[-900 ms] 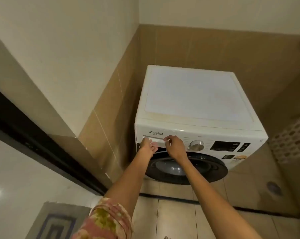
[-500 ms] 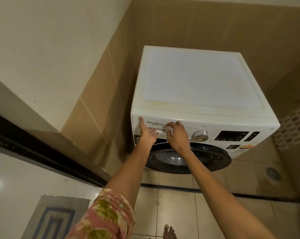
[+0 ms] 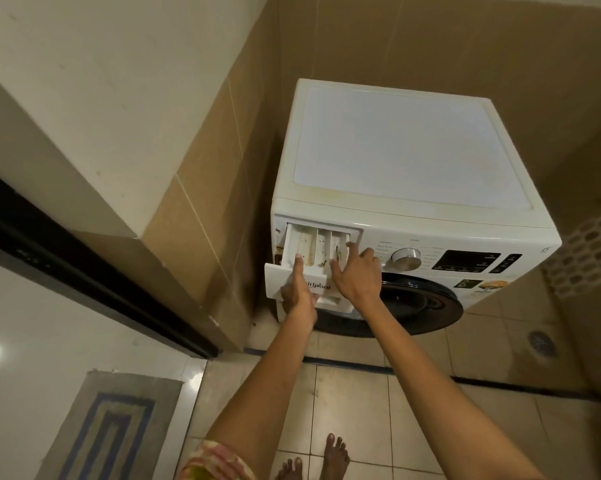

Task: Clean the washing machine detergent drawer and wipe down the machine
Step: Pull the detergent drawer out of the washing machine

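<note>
Bare feet point(image 3: 326, 455) are seen at the lower edge on the tiled floor point(image 3: 413, 410), with a striped mat point(image 3: 108, 431) lying to the left. Both forearms are extended toward the detergent drawer point(image 3: 307, 242), which stands drawn well out of its slot at the upper left corner of the washing machine point(image 3: 396, 150).

The left hand point(image 3: 297, 289) is wrapped round the drawer's front panel. Its fingers are curled beneath the lower edge and one digit is laid up over the rim of the left compartment. The right hand point(image 3: 356, 271) is spread flat over the right side of the drawer, with one fingertip stretched toward the back of the right compartment. Brown residue is visible on the compartment walls.

The step in hand is judged to be the freeing of the drawer for cleaning. It is best done with the panel supported from below and the drawer kept level, so that no residue is tipped out. If a release catch is present at the back, it should be pressed while the pull is kept straight along the slot, not twisted; no catch can be made out here.

Beyond the hands, the dial point(image 3: 407, 258), the dark display point(image 3: 465, 261) and the round door point(image 3: 406, 306) are shown untouched. A perforated basket point(image 3: 590, 251) stands at the far right.
</note>
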